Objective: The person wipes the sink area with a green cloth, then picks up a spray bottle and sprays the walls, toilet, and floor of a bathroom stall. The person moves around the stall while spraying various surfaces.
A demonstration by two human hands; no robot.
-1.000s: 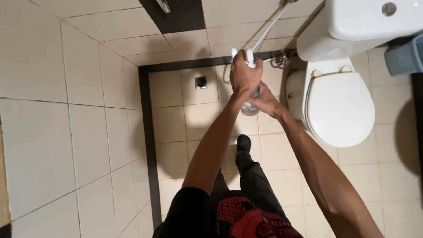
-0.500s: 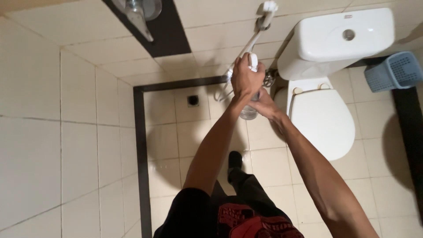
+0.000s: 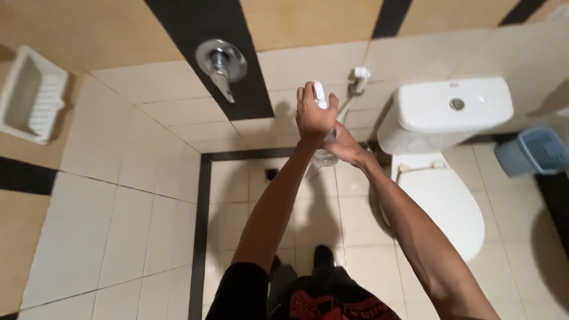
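My left hand [image 3: 313,115] is raised in front of the tiled wall, its fingers wrapped around the white top of a spray bottle [image 3: 320,95]. My right hand [image 3: 342,148] sits just below it and holds the clear body of the bottle [image 3: 325,155]. Most of the bottle is hidden by the two hands. Both arms reach forward from the bottom of the view.
A chrome tap [image 3: 222,64] sticks out of the black wall stripe above. A white toilet [image 3: 441,201] with its cistern [image 3: 446,109] stands at right, a hand-spray holder [image 3: 357,77] beside it. A blue basket [image 3: 532,151] is far right, a white soap dish [image 3: 31,95] far left.
The view has tilted up, showing more wall, the tap and the soap dish. Both hands with the bottle have risen toward the wall.
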